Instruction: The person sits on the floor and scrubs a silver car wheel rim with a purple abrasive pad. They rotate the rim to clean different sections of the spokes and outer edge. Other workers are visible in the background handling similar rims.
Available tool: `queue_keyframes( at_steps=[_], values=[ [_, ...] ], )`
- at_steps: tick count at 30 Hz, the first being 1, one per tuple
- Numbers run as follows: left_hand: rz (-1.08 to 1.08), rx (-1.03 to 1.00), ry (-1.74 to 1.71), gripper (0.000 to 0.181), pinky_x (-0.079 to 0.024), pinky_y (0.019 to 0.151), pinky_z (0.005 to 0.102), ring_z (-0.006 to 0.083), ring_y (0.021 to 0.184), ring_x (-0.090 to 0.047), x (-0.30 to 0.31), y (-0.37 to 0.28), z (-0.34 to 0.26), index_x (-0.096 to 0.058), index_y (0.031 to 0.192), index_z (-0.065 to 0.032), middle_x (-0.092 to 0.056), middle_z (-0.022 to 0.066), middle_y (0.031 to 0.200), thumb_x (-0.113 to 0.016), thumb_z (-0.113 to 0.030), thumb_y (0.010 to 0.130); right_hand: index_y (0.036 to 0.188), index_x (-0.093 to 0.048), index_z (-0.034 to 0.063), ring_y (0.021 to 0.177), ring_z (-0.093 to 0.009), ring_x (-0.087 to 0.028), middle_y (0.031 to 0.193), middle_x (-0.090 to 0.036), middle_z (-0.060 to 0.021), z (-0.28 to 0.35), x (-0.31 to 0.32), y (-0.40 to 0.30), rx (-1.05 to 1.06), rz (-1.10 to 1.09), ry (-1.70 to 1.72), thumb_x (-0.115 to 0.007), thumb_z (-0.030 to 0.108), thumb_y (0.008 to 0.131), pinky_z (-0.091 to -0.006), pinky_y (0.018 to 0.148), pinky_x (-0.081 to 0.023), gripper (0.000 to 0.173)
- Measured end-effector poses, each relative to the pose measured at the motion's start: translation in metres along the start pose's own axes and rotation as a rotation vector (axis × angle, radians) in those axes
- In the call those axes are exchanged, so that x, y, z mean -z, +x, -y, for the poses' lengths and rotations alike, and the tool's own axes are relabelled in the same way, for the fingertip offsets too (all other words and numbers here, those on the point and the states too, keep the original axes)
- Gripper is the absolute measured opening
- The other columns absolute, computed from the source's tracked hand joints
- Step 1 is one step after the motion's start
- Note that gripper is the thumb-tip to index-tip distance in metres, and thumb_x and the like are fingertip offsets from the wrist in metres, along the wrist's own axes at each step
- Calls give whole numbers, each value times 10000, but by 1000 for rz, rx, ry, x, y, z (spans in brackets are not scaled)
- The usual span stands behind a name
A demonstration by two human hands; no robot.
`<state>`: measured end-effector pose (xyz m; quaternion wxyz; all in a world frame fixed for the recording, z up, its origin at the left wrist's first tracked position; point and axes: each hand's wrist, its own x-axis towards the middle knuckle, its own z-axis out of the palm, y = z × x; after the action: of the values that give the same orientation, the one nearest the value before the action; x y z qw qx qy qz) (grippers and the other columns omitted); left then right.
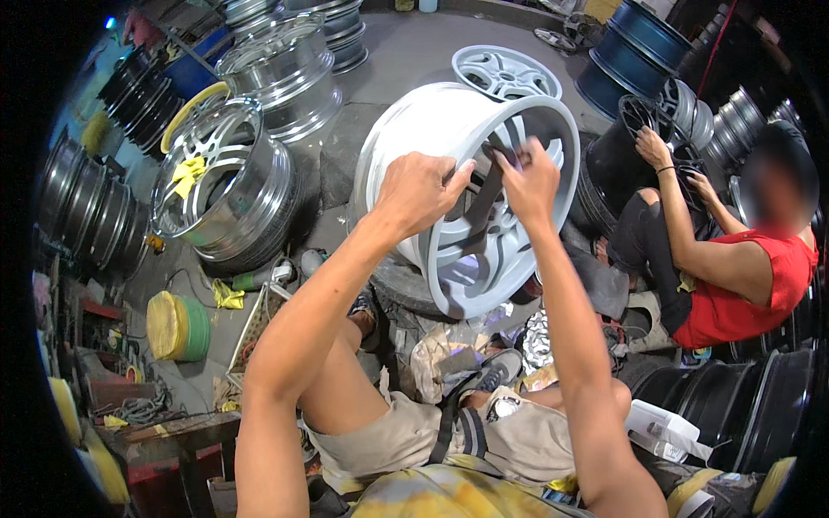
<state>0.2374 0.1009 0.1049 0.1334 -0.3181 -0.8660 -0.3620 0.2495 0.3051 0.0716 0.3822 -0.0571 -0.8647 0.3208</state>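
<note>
A grey-white alloy wheel rim (414, 129) leans tilted on a tyre (405, 285) in front of me, its open side turned towards me. My left hand (424, 191) is at the near lip of the rim, fingers curled and thumb pointing to the right. Inside the rim's mouth is my right hand (531, 178), slightly blurred, with its fingers pinched on a dark strip (482, 204) that hangs over the spokes. The strip's material cannot be told. Whether my left fingers also hold an end of it is unclear.
Polished rims (214, 175) stand to the left, one on a tyre. Behind lies another grey rim (508, 72). A co-worker in a red top (745, 285) sits at the right, hands on a black rim. Tape rolls (178, 326), a power tool and crumpled wrapping lie on the floor.
</note>
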Motion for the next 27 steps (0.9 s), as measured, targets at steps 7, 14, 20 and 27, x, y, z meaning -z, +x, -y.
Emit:
queue_keyframes(
  at_steps=[7,14,20,27],
  values=[
    [16,16,-18,496,-481,576,487,423,534,-593,3,3,-1,-668,651,-4,-585,217,551,-620,-382,969,794,-611,28,575,-271,-571,625,-585,-80,-24,-18,-67,-431,108,242,-864,289,809,-401,565,-450,364],
    [21,57,-37,505,-441,554,473,401,525,-561,3,-5,5,-659,687,16,-574,235,578,-631,-391,986,913,-624,46,511,-56,-503,683,-593,17,32,30,-133,-890,787,850,-784,254,922,-227,443,-386,262],
    [6,62,-77,495,-455,572,464,396,537,-564,-1,-4,-3,-661,710,14,-569,225,577,-618,-392,990,1089,-575,28,645,-40,-536,796,-670,-19,3,43,-86,-374,274,586,-725,157,960,-231,543,-421,236],
    [-1,51,-90,502,-394,532,440,322,486,-419,-2,-5,3,-623,715,47,-494,223,558,-616,-364,1002,1149,-597,27,658,-106,-584,800,-662,-71,18,15,-118,124,279,264,-734,74,912,-275,592,-461,278]
  ],
)
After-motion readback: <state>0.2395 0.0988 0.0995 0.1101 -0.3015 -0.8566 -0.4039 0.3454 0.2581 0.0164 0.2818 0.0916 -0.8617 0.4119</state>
